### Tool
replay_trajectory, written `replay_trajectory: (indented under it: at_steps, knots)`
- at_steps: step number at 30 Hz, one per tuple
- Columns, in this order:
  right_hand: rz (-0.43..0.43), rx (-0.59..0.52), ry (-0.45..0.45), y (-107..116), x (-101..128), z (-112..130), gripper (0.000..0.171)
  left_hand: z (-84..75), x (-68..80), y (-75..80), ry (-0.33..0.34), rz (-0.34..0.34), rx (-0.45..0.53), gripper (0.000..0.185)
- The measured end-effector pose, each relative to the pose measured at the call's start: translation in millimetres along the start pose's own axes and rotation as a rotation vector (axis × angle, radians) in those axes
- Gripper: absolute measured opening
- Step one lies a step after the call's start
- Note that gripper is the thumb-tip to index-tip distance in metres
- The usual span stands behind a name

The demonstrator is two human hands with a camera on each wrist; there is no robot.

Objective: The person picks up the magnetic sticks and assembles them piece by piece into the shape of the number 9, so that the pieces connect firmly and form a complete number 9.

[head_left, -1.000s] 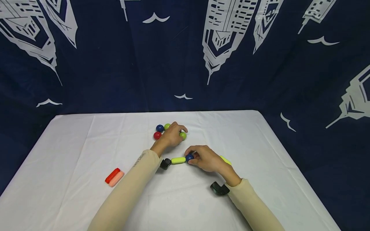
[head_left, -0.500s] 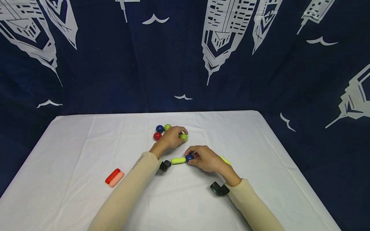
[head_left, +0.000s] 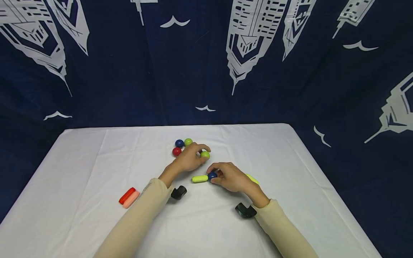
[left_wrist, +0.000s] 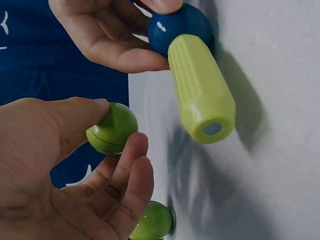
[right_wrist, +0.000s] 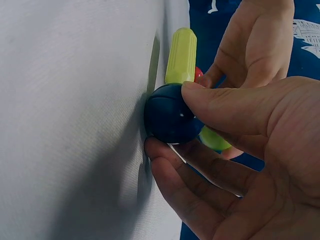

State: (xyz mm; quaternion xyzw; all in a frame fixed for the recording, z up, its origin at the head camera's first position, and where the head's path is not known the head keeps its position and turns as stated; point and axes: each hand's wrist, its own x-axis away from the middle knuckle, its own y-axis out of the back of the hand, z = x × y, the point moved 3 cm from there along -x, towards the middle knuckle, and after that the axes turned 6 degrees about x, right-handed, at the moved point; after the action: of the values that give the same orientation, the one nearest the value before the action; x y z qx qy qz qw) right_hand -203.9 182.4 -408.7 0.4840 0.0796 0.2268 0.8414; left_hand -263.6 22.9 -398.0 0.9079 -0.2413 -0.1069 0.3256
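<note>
My left hand pinches a green ball between thumb and fingers, over the white cloth. My right hand grips a dark blue ball low at the cloth. From that blue ball a ridged yellow-green rod extends to the left, its end against the ball. A small grey disc shows in the rod's free end in the left wrist view. Beyond my left hand sit another blue ball, a second green ball and a red ball.
A red rod and a salmon-pink rod lie side by side at the left, close to my left sleeve. Another yellow rod shows partly behind my right wrist. A dark blue printed curtain hangs behind the table.
My left hand has drawn slightly nearer with the green ball, its wrist swinging to the left. My right hand stays put on the blue ball.
</note>
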Motion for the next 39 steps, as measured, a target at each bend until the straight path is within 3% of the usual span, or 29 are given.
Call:
replay_trajectory:
  at_steps: [13,24,29,39]
  knots:
    - [-0.003,0.008,-0.013,1.5,1.1,1.4,0.025,8.9,41.7,16.4,-0.002,-0.059,0.127,0.027]
    - [-0.014,0.022,-0.002,-0.6,1.1,5.5,0.024,30.9,83.6,25.3,0.087,-0.096,0.219,0.027]
    - [-0.016,0.023,0.003,-2.2,1.4,5.6,0.023,38.8,93.7,20.0,0.090,-0.103,0.260,0.029]
    - [-0.014,0.035,0.015,-4.8,-1.4,8.0,0.022,41.4,96.9,11.9,0.058,-0.124,0.213,0.029]
